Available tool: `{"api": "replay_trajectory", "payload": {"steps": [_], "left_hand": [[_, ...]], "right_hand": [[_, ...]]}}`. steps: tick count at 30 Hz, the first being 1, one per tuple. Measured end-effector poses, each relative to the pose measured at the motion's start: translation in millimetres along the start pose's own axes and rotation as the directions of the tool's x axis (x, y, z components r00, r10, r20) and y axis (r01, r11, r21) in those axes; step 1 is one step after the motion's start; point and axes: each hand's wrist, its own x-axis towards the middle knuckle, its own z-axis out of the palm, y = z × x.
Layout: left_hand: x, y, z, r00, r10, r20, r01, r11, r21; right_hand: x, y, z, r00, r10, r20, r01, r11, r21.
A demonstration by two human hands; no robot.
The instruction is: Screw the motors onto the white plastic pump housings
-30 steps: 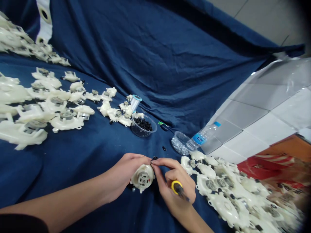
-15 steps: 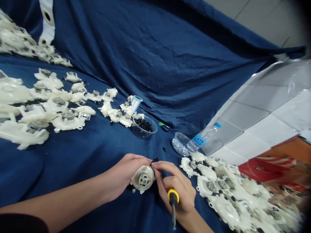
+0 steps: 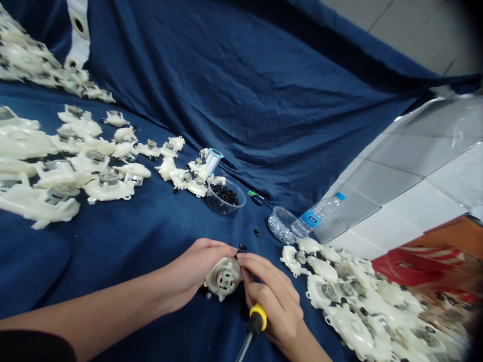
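My left hand (image 3: 190, 274) is closed around a cream-white plastic housing (image 3: 214, 276) with a round silver motor (image 3: 227, 280) facing up toward me. At the housing's upper edge, the thumb and index finger of my right hand (image 3: 273, 294) pinch a small black part (image 3: 239, 253), mostly hidden by the fingertips. A screwdriver (image 3: 258, 318) with a yellow and black handle is tucked in the same hand, its metal shaft pointing down toward the bottom edge of the view. Another small black piece (image 3: 243, 246) shows just beyond the fingertips.
Many cream housings with motors (image 3: 107, 186) spread over the blue cloth (image 3: 151, 236) at left; more are heaped at right (image 3: 350, 322). Beyond my hands stand a clear bowl of black pieces (image 3: 241, 200), a bowl of screws (image 3: 272, 213), a water bottle (image 3: 320, 211) and a silvery spool (image 3: 213, 160).
The screwdriver in my right hand has swung, its shaft now slanting to the lower left. My right fingers have shifted slightly at the housing's edge; my left hand keeps its hold.
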Motion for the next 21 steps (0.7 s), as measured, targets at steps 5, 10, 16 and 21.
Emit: {"api": "replay_trajectory", "payload": {"steps": [5,10,16,21], "left_hand": [[-1.2,2.4,2.2,0.999,-0.006,-0.033,0.006,1.000,0.013],[-1.2,2.1,1.8,0.999,0.024,0.040,-0.025,0.999,0.022],[-5.2,6.0,3.4,0.967,0.064,0.249,-0.072,0.997,0.024],[-4.8,5.9,2.1,0.962,0.050,0.267,-0.060,0.998,0.030]], "right_hand": [[6.0,-1.2,-6.4,0.996,-0.038,0.077,0.037,0.999,0.021],[3.2,0.6,-7.6,0.996,-0.020,0.090,0.016,0.999,0.050],[-3.0,2.2,-1.9,1.000,0.025,0.001,-0.025,0.997,0.072],[-2.1,0.0,1.1,0.996,0.072,-0.060,-0.067,0.995,0.075]]}}
